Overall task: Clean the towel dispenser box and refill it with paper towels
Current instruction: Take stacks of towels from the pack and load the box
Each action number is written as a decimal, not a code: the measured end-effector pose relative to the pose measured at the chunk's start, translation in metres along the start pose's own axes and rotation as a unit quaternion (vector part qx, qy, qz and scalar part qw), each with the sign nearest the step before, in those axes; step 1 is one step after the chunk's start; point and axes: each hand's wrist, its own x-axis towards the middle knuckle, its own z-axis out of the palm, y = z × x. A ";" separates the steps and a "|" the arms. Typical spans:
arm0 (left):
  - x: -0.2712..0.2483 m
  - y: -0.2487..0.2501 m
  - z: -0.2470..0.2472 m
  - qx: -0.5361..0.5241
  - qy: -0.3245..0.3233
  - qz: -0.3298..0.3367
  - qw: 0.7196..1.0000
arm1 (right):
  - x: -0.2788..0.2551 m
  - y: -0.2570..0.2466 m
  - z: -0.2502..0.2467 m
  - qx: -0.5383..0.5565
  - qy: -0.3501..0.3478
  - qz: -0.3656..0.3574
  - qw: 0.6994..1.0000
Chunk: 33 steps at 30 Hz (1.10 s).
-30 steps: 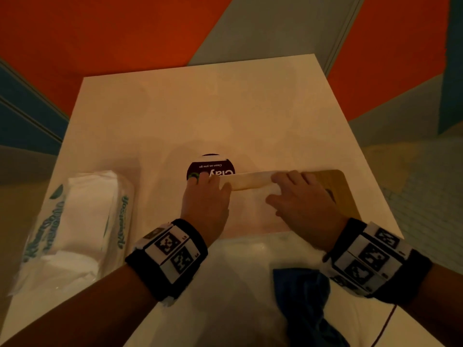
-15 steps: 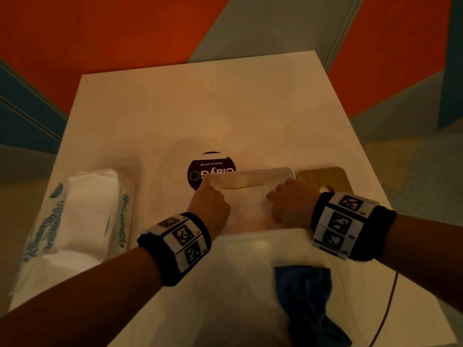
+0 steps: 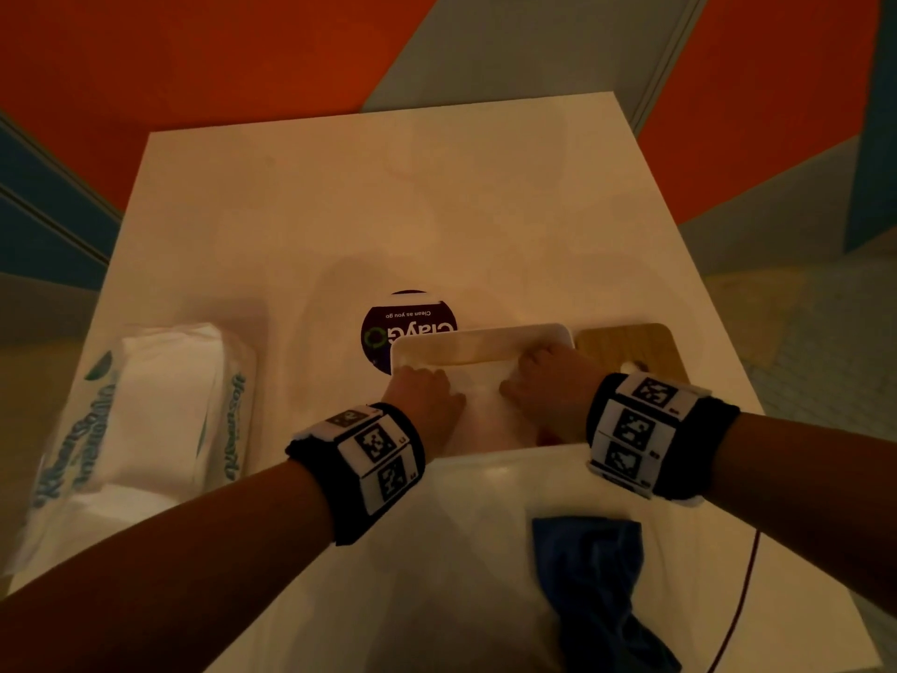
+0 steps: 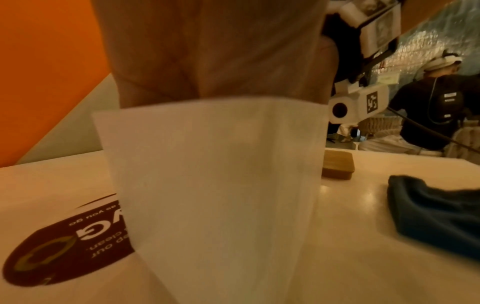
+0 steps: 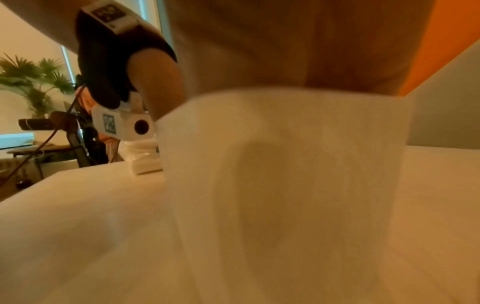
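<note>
A white dispenser box [image 3: 480, 335] stands open in the middle of the white table [image 3: 369, 196]. Both hands reach down into it from the near side. My left hand [image 3: 422, 395] is at the left end and my right hand [image 3: 543, 381] at the right end of a white stack of paper towels [image 3: 480, 395], fingers curled down over it. The fingertips are hidden inside the box. In the wrist views the box wall [image 4: 221, 185] [image 5: 298, 164] fills the front, and each palm [image 4: 215, 51] [image 5: 298, 41] goes behind its rim.
An opened pack of paper towels [image 3: 145, 410] lies at the table's left edge. The wooden lid [image 3: 626, 347] lies right of the box. A blue cloth [image 3: 592, 585] sits near the front edge. A dark round sticker [image 3: 407, 323] is behind the box.
Both hands have gone down with the towel stack from above the rim into the box, and the wrists have drawn back toward me. The wooden lid is now uncovered.
</note>
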 end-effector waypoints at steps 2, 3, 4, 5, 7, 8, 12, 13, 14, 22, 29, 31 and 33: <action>-0.001 0.001 -0.001 -0.013 0.018 0.001 1.000 | -0.005 0.000 -0.006 0.007 0.002 -0.001 1.000; -0.001 0.002 -0.002 -0.022 0.036 0.006 0.999 | -0.006 0.000 -0.010 0.011 0.026 -0.009 1.000; -0.002 0.002 -0.002 -0.029 0.050 0.014 0.998 | -0.006 -0.001 -0.014 0.021 0.056 -0.018 0.998; -0.003 0.003 -0.003 -0.034 0.054 0.023 0.998 | -0.004 -0.004 -0.018 0.040 0.077 -0.028 0.996; -0.002 0.003 -0.002 -0.045 0.029 0.028 0.998 | 0.003 -0.011 -0.021 0.092 0.053 -0.037 0.994; -0.002 0.004 -0.002 -0.048 0.013 0.027 0.998 | 0.007 -0.014 -0.019 0.106 0.014 -0.035 0.994; 0.004 0.003 0.000 -0.053 -0.014 0.039 0.998 | 0.009 -0.015 -0.009 0.133 -0.084 -0.030 0.987; 0.003 0.003 0.001 -0.053 -0.013 0.037 0.998 | 0.004 -0.013 -0.011 0.142 -0.076 -0.029 0.986; 0.003 0.003 0.002 -0.056 -0.005 0.035 0.998 | -0.001 -0.010 -0.012 0.150 -0.062 -0.026 0.986; -0.062 0.003 -0.011 -0.271 0.248 0.036 0.929 | -0.028 -0.014 0.009 0.069 -0.040 -0.073 0.994; -0.141 -0.060 0.063 -0.549 0.420 -0.192 0.696 | -0.032 -0.033 -0.009 0.148 0.033 -0.021 0.988; -0.153 -0.094 0.092 -0.559 0.392 -0.302 0.666 | -0.034 -0.067 -0.031 0.258 0.080 -0.047 0.962; -0.159 -0.123 0.120 -0.551 0.321 -0.381 0.669 | -0.028 -0.100 -0.048 0.254 0.158 -0.089 0.950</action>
